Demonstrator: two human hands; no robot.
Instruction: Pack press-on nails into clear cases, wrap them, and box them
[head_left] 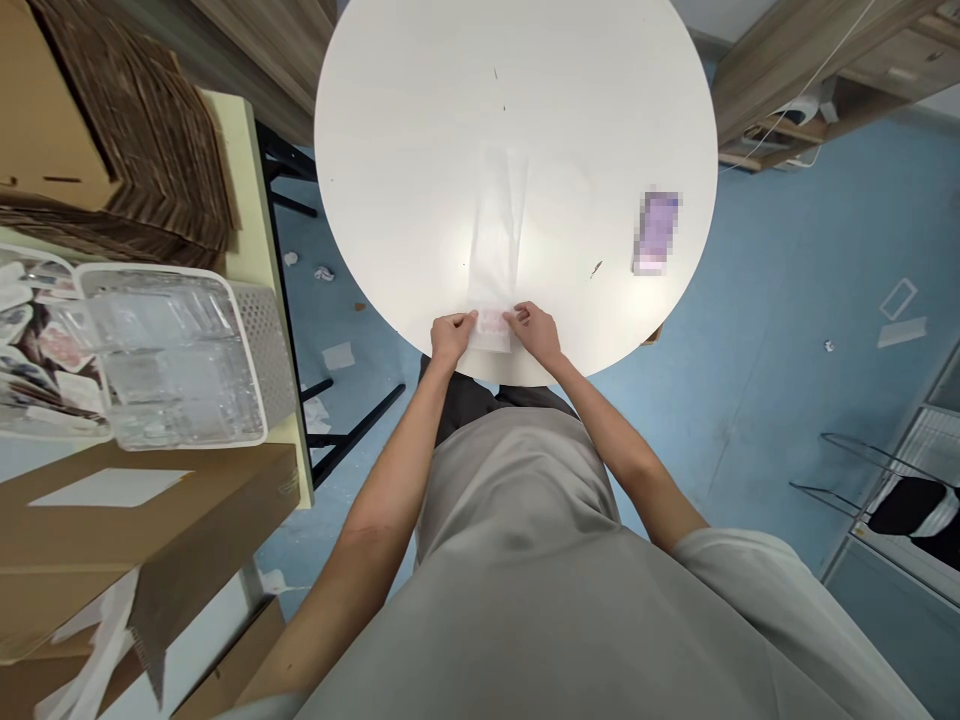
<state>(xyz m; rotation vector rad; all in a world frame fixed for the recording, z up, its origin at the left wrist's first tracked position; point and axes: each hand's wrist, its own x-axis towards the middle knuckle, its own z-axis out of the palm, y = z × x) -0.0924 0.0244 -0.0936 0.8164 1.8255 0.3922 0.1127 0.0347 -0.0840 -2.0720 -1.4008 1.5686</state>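
Grey shirt (517, 560) foremost, a person faces a round white counter (405, 150). Flat on it lies a translucent bag (497, 230), its near end between the left grip (452, 337) and the right grip (535, 331), the rest stretching away beyond them. Both are nearly closed: thumb and fingertips of the left pinch one long edge of the bag, and those of the right pinch the opposite edge. Something pinkish (493, 321) shows at that near end, too faint to make out.

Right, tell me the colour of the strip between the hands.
The strip is whitish with a faint pink patch towards its near end, best in the head view.
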